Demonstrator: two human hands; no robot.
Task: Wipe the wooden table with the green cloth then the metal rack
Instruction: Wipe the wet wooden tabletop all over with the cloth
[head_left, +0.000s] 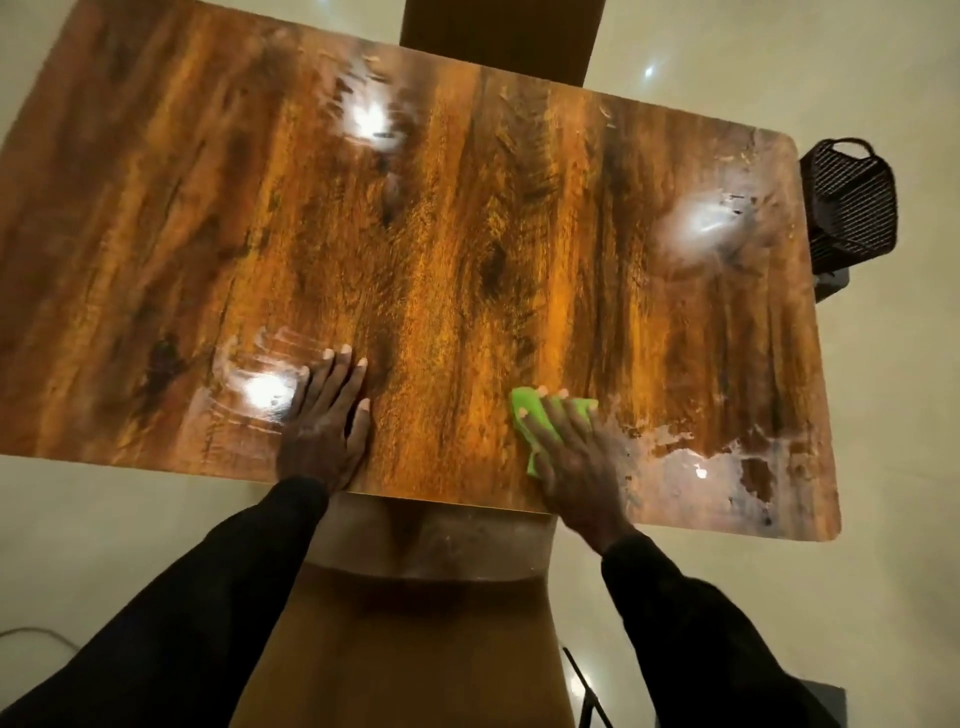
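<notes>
The wooden table (467, 234) fills most of the view, glossy with dark grain. My right hand (576, 457) lies flat with spread fingers on the green cloth (530, 415), pressing it onto the tabletop near the front edge, right of centre. Most of the cloth is hidden under the hand. My left hand (327, 426) rests flat on the table near the front edge, left of centre, fingers straight, holding nothing. Wet streaks and smears show at the front right corner (727, 467) and around the light reflections.
A dark woven basket (852, 202) stands on the pale floor beyond the table's right end. A dark chair back (498, 31) shows past the far edge. A thin black metal frame (587, 691) is at the bottom right. A cable (31, 634) lies at the lower left.
</notes>
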